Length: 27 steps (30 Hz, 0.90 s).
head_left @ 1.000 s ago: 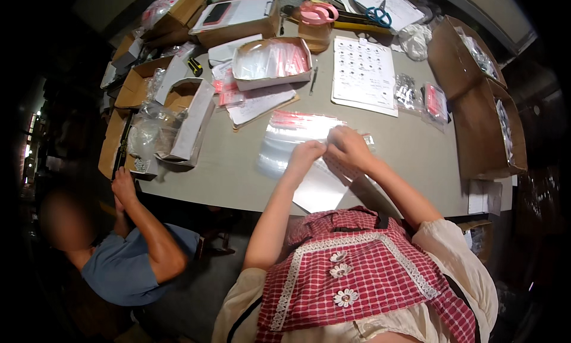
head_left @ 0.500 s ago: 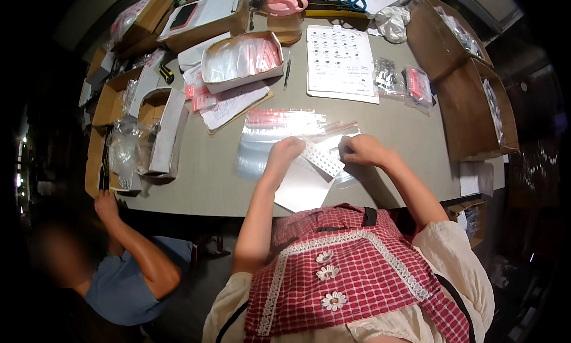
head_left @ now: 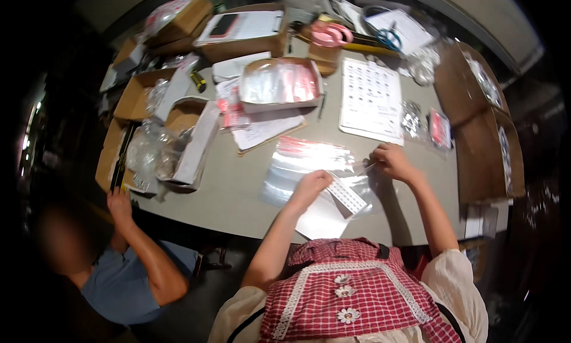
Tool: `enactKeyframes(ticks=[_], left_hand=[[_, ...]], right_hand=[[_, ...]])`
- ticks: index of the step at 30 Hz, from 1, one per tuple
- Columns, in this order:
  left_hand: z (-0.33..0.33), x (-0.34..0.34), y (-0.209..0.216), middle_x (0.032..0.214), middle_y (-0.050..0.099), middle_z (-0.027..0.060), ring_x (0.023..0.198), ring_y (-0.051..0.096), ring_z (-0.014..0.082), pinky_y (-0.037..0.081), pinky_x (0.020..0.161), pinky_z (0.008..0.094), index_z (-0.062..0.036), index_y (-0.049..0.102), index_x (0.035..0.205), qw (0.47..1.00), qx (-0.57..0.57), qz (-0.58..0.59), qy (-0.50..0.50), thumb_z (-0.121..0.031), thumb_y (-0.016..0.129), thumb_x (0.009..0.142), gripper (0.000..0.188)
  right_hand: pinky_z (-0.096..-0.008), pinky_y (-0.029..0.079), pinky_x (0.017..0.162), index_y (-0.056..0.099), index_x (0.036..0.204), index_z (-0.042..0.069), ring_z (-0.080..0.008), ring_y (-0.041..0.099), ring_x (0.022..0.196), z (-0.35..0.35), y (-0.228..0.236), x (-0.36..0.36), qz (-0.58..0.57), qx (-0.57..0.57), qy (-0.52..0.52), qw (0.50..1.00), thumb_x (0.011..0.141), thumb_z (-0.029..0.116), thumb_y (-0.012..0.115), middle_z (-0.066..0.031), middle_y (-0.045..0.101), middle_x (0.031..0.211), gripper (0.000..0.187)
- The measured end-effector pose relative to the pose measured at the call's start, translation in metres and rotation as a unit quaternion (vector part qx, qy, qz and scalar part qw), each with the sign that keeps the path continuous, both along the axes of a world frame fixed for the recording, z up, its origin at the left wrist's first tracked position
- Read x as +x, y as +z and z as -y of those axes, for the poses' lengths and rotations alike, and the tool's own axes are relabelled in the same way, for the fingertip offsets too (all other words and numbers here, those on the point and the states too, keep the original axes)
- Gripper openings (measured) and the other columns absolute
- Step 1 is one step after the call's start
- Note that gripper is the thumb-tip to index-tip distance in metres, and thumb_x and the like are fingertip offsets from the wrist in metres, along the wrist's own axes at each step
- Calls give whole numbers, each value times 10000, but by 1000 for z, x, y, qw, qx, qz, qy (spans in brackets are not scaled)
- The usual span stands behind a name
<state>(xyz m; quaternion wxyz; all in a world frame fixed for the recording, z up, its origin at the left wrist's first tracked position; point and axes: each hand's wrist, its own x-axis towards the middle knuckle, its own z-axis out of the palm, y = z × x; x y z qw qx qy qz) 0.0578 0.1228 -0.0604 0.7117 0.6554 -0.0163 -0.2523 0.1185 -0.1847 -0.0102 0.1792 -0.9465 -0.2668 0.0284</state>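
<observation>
1. Left hand point(head_left: 310, 185): palm down, fingers curled onto the clear plastic bags point(head_left: 309, 170), apparently pinning the loose stack flat so it does not slide on the grey table point(head_left: 238, 194).
2. Right hand point(head_left: 392, 161): fingertips pinched on a thin clear strip at the right edge of the clear plastic bags, seemingly peeling or lifting one sheet away; what exactly is pinched is too small to tell.
3. Small white card point(head_left: 347, 195): rectangular, covered with rows of dots, lying tilted on the clear plastic bags just right of the left hand, within easy reach of both hands.
4. White sheet point(head_left: 372, 99): printed grid of small marks, flat beyond the clear plastic bags, probably laid there for reference.
5. Open cardboard tray point(head_left: 279, 84): beyond and left of the clear plastic bags, filled with clear packets bearing red bands.
6. Small packets point(head_left: 440, 129): clear with red panels, right of the clear plastic bags, near the table's edge.
7. Pink tape dispenser point(head_left: 330, 35): far beyond the clear plastic bags, atop a brown box.
8. Another person's hand point(head_left: 119, 203): gripping the table's edge, well left of the clear plastic bags.
</observation>
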Motion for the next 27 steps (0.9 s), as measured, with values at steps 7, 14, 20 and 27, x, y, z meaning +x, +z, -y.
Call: enactKeyframes(ticks=[7,14,20,27], left_hand=[[-12,3,-6,848,627,-15,835,546,89,443,786,261,-41,673,928,999,-37,-22,-9,-217,625,964,186],[9,12,-40,837,646,17,801,562,105,467,750,290,-23,674,966,1000,-15,12,-7,-261,635,965,241],[7,-3,-17,794,633,-1,732,533,89,465,668,285,-9,665,974,999,3,2,32,-275,645,972,267],[3,-3,-9,760,642,44,707,555,107,477,665,307,0,643,946,997,38,44,45,-287,640,963,288]], right_hand=[[-294,523,631,618,1054,10,-184,680,731,-118,63,103,-5,409,-35,912,952,77,644,-88,699,820,125],[-408,565,628,567,1237,-3,-313,724,708,-201,17,213,38,224,-162,960,933,252,655,-192,723,818,407],[-443,493,633,396,1510,170,-361,663,690,-177,17,144,88,120,-117,982,994,287,601,-175,692,817,568],[-392,491,893,654,1126,-5,-319,646,991,-70,14,-31,3,153,-30,988,839,-78,600,-143,687,1029,300]])
